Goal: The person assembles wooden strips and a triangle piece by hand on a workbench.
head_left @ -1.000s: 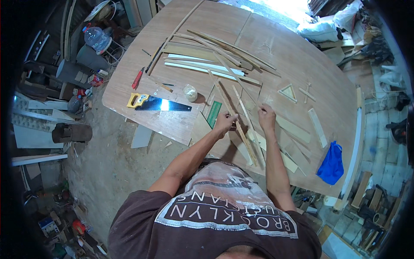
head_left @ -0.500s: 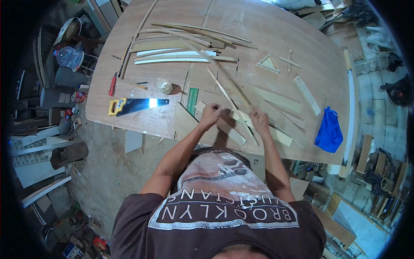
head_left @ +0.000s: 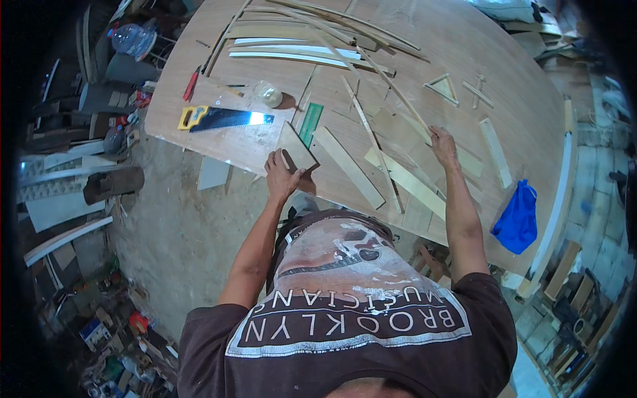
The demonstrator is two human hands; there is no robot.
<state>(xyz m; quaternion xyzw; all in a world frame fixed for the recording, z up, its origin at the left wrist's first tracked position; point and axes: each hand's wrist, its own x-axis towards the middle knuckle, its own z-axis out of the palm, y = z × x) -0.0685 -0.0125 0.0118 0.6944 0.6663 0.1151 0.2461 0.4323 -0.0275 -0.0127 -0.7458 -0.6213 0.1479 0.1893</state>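
My left hand is closed on the lower end of a short, thin wooden board at the table's front edge, beside a green ruler. My right hand grips the near end of a long, thin wooden strip, which slants away to the far left over the table. Between the hands lie a pale flat board, a narrow strip and another flat board.
A yellow-handled saw, a jar and a red-handled tool lie at left. Long strips are piled at the back. A small wooden triangle, a crossed-stick piece and a blue bag lie at right.
My left hand has moved left and taken hold of the short board. My right hand, still on the long strip, has swung outward to the right. The view has shifted.
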